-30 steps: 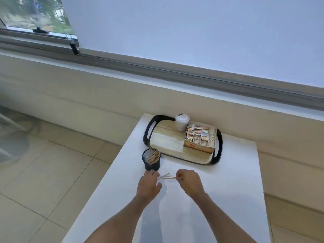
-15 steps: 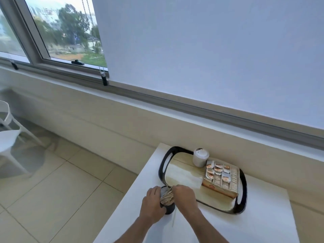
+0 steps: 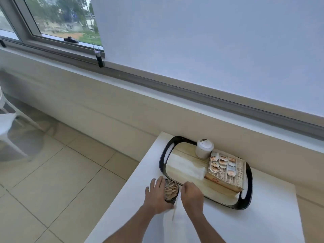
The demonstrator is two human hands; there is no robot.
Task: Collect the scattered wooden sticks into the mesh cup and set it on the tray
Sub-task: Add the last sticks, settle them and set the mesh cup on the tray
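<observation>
The black mesh cup [image 3: 172, 199] stands on the white table [image 3: 263, 218], just off the near-left corner of the black-rimmed tray [image 3: 162, 161]. It is packed with wooden sticks [image 3: 170, 190]. My left hand [image 3: 155, 196] holds the cup from the left, fingers up along its wall and thumb at its near side. My right hand [image 3: 192, 196] hovers just right of the cup with its fingers curled downward; what lies under them is hidden. One loose stick [image 3: 174, 212] lies on the table between my wrists.
On the tray stand a white lidded cup [image 3: 204, 149], a box of sachets [image 3: 226, 171] and a folded white napkin [image 3: 185, 168]. The table's left edge drops to a tiled floor [image 3: 70, 172]. A white chair [image 3: 7, 123] stands far left.
My hands moved from the sticks on the table up to the cup; the left took hold of it and the right brought sticks over it. The camera tilted up.
</observation>
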